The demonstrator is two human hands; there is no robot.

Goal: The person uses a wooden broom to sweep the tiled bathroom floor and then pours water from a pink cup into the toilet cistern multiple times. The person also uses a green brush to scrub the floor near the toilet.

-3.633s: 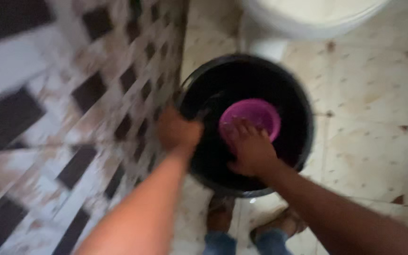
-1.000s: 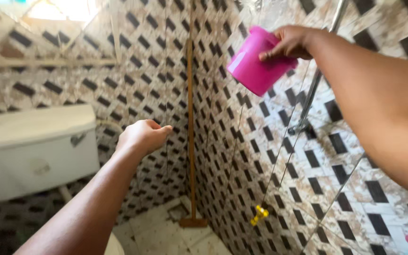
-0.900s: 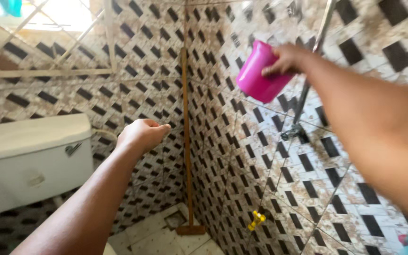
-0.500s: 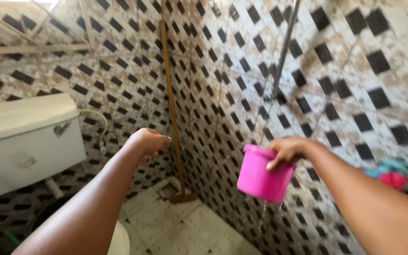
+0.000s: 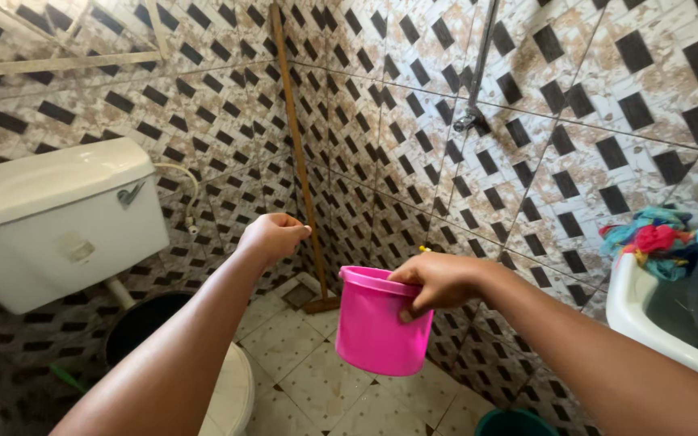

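Pink plastic cup (image 5: 377, 323) held upright in mid-air above the pale tiled floor (image 5: 309, 379), near the corner of a small bathroom. Right hand (image 5: 438, 278) clamped over the cup's far rim, fingers curled tight on the edge, thumb down its side. Left hand (image 5: 272, 236) raised farther back, grip loosely curled into a fist on nothing, just in front of a wooden broom handle (image 5: 296, 153) leaning in the corner. White toilet cistern (image 5: 54, 218) on the left against brown-and-black patterned wall tiles (image 5: 397, 129). Metal shower pipe (image 5: 478, 69) running down the right wall. White basin (image 5: 656, 319) at far right, with a heap of colourful cloth (image 5: 658, 241) behind it.
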